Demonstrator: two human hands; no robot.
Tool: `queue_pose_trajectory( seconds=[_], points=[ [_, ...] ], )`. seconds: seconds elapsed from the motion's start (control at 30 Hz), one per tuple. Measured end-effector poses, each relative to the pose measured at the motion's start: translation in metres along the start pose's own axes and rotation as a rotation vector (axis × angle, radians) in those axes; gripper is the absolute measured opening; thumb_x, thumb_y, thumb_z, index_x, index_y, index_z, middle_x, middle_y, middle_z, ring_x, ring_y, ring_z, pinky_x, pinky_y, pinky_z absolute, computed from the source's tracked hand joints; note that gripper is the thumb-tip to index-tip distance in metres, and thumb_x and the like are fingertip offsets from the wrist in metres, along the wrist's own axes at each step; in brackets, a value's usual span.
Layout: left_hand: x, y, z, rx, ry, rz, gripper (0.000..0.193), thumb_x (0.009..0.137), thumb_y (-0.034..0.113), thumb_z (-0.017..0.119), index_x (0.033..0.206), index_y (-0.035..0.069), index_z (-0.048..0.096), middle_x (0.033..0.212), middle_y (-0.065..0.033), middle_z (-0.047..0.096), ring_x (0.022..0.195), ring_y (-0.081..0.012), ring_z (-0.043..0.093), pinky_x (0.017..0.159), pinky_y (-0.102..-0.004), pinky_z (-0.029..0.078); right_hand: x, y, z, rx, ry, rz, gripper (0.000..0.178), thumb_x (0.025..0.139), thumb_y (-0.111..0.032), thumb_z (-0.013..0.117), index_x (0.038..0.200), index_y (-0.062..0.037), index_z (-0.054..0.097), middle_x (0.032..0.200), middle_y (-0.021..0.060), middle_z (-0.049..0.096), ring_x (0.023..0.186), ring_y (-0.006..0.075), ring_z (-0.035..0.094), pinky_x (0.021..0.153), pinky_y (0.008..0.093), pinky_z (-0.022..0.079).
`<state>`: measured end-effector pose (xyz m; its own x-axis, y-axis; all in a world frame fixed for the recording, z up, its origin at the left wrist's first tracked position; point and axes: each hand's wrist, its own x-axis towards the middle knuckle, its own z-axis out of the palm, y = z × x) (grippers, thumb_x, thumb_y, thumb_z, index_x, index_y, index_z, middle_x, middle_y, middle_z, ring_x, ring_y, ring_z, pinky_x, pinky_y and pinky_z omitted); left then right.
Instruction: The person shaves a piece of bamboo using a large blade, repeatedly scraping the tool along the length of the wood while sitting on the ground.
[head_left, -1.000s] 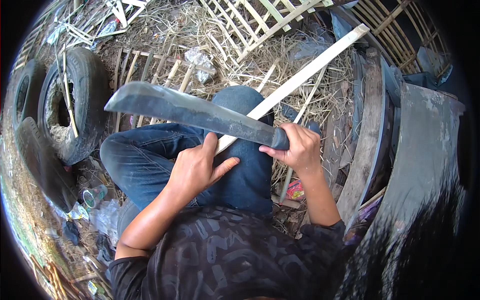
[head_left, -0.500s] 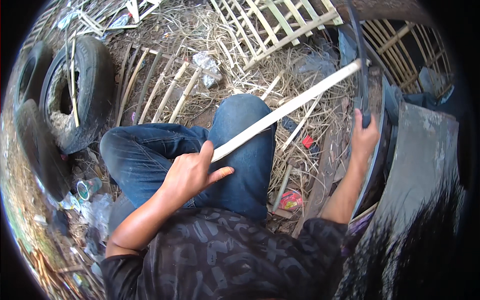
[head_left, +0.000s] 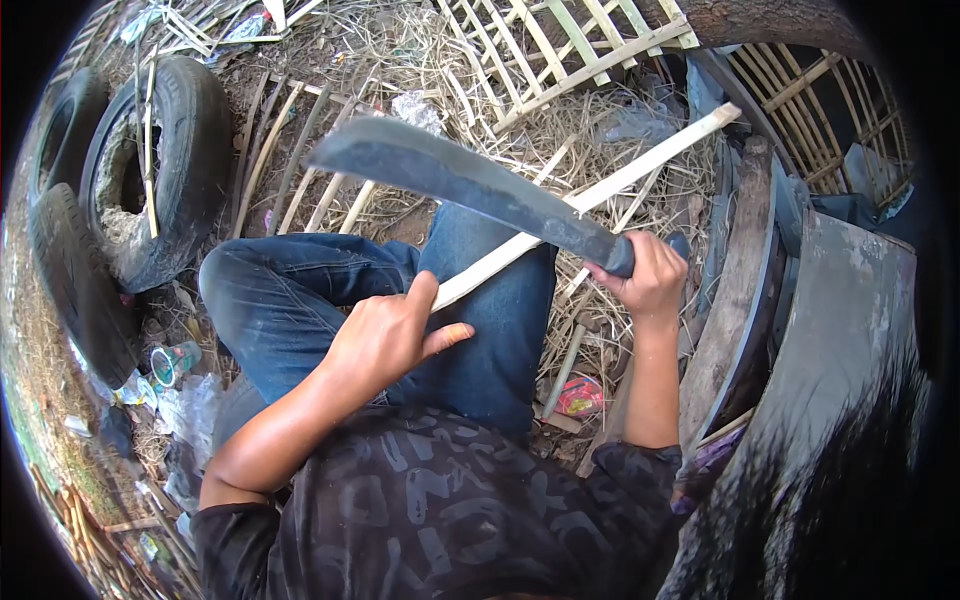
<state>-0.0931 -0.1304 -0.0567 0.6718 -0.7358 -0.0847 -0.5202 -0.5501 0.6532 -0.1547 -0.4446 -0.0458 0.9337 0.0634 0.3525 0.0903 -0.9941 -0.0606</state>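
Note:
My left hand [head_left: 385, 335] grips the near end of a pale bamboo strip [head_left: 650, 170], its thumb pointing up along the strip. The strip slants across my raised knee up to the right, its far end above the ground litter. In my right hand [head_left: 648, 275] is a machete [head_left: 440, 175] held by its dark handle, fingers wrapped round it. Its broad dark blade points left and crosses over the strip near the knee. I cannot tell whether blade and strip touch.
Old tires [head_left: 170, 170] stand at the left. A bamboo lattice [head_left: 560, 60] lies ahead, and cut bamboo pieces [head_left: 265, 165] rest beyond my legs. A wooden log [head_left: 735, 270] and a grey board [head_left: 850, 300] lie to the right. Shavings and plastic scraps cover the ground.
The machete has swung from upright beside the strip's far end to lying leftward across the strip. My right hand has come left and slightly nearer. My left hand keeps its hold.

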Motion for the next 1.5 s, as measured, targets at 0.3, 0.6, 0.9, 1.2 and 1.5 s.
queue_pose_trajectory(
  seconds=[0.3, 0.6, 0.9, 1.2, 1.5],
  points=[
    [-0.015, -0.021, 0.004, -0.04, -0.012, -0.099, 0.049, 0.085, 0.043, 0.064, 0.086, 0.001, 0.04, 0.055, -0.02, 0.054, 0.058, -0.0429, 0.057, 0.051, -0.0492, 0.046, -0.004, 0.081, -0.033, -0.076, 0.186, 0.688, 0.048, 0.084, -0.044, 0.066, 0.082, 0.0033, 0.062, 0.072, 0.0162, 0.065, 0.065, 0.0297, 0.064, 0.059, 0.0402, 0.049],
    [-0.018, -0.021, 0.01, -0.022, 0.027, 0.04, 0.051, 0.083, 0.053, 0.06, 0.085, 0.004, 0.046, 0.05, -0.0135, 0.052, 0.05, -0.0354, 0.058, 0.047, -0.0437, 0.046, -0.074, 0.077, -0.058, 0.456, 0.521, 1.05, 0.037, 0.097, -0.036, 0.051, 0.077, -0.0054, 0.05, 0.056, 0.0005, 0.046, 0.045, 0.0083, 0.045, 0.04, 0.0235, 0.036],
    [-0.008, -0.011, -0.005, -0.21, 0.116, -0.084, 0.05, 0.07, 0.044, 0.075, 0.066, 0.001, 0.05, 0.054, -0.0167, 0.049, 0.053, -0.0394, 0.052, 0.048, -0.0413, 0.043, -0.053, -0.04, -0.029, 0.701, 0.183, 0.704, 0.046, 0.086, -0.047, 0.064, 0.088, -0.0014, 0.057, 0.06, 0.0001, 0.052, 0.052, 0.0093, 0.05, 0.048, 0.025, 0.042],
    [0.0, 0.002, -0.005, -0.117, 0.043, -0.163, 0.053, 0.076, 0.049, 0.069, 0.078, -0.001, 0.049, 0.063, -0.0216, 0.054, 0.063, -0.0433, 0.056, 0.056, -0.0464, 0.043, -0.011, -0.09, -0.022, 0.385, -0.191, 0.267, 0.053, 0.07, -0.047, 0.08, 0.085, -0.0004, 0.06, 0.064, 0.0121, 0.061, 0.058, 0.029, 0.063, 0.054, 0.036, 0.048],
    [0.002, 0.001, -0.004, -0.123, 0.003, -0.116, 0.052, 0.083, 0.045, 0.066, 0.089, -0.004, 0.05, 0.062, -0.0237, 0.059, 0.063, -0.0427, 0.062, 0.055, -0.0479, 0.05, -0.007, -0.088, -0.003, 0.304, -0.188, 0.079, 0.059, 0.069, -0.057, 0.075, 0.081, -0.001, 0.059, 0.066, 0.0098, 0.06, 0.058, 0.0272, 0.063, 0.052, 0.0359, 0.049]
  ],
)
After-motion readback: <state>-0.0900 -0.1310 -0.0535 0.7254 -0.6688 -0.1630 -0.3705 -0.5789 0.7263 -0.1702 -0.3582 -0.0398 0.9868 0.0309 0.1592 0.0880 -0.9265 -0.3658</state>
